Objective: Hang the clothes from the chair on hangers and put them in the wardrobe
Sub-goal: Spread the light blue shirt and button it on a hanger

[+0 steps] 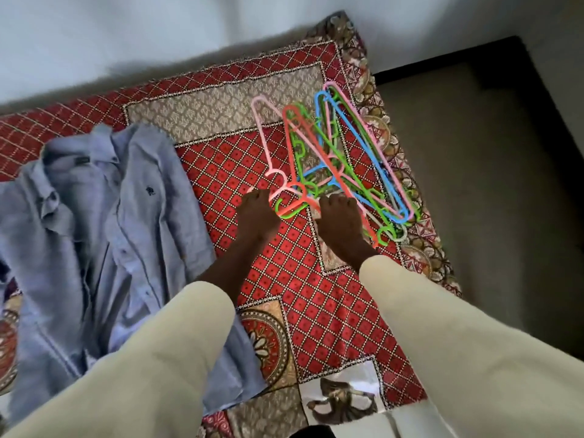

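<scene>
- We lean over a red patterned bedspread (316, 298), both hands at the near end of a tangled pile of plastic hangers (341, 153) lying by its right edge.
- Our left hand (256, 216) curls its fingers at the hook of a pink hanger (268, 143); whether they have closed round it we cannot tell, the fingertips being turned away from the camera.
- Our right hand (339, 216) presses curled fingers on the heap, we judge to pin the rest while one hanger is worked free.
- The hangers' hooks point toward us, their long bars toward the far edge, which puts the hooks nearest our reach.
- A pale blue shirt (104, 235) lies spread open along the left side, collar toward the far edge, its length running toward us, apparently ready for a hanger.
- Neither chair nor wardrobe is in view.
</scene>
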